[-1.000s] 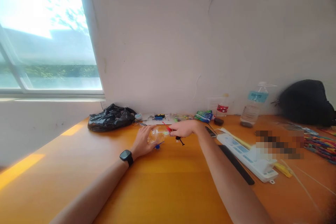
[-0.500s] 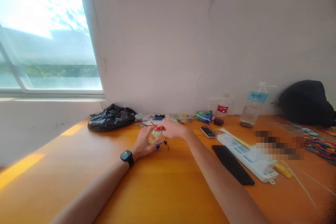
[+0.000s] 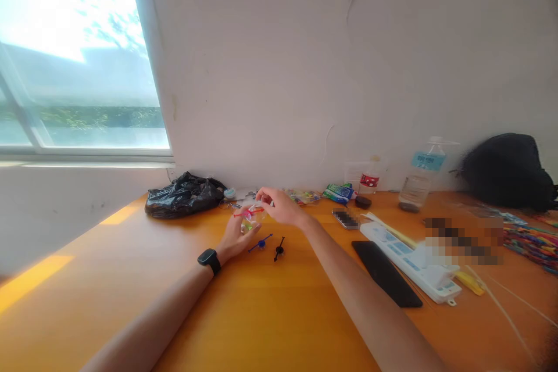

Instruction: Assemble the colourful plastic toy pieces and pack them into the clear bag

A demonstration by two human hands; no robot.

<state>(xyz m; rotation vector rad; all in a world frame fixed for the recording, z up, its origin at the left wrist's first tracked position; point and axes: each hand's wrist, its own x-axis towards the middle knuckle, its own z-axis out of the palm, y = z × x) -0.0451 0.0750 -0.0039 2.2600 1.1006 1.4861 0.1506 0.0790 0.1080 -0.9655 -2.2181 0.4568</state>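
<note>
My left hand [image 3: 234,233], with a black watch [image 3: 208,260] on the wrist, cups a small clear plastic piece [image 3: 250,216] just above the orange table [image 3: 270,314]. My right hand [image 3: 279,207] reaches over it, fingers pinched at the top of the clear piece beside a thin red stick [image 3: 243,213] that pokes out to the left. A blue stick with a disc [image 3: 260,242] and a black stick with a disc [image 3: 278,249] lie on the table right below the hands.
A black plastic bag [image 3: 183,194] lies by the wall at left. Right of the hands are a phone [image 3: 346,218], a black flat case [image 3: 386,272], a white power strip [image 3: 414,258], a water bottle [image 3: 419,176], snack packets [image 3: 339,192] and a black backpack [image 3: 508,170].
My right hand moved left across the table with the red stick and now sits over the clear piece. The black stick now lies on the table, free of the right hand.
</note>
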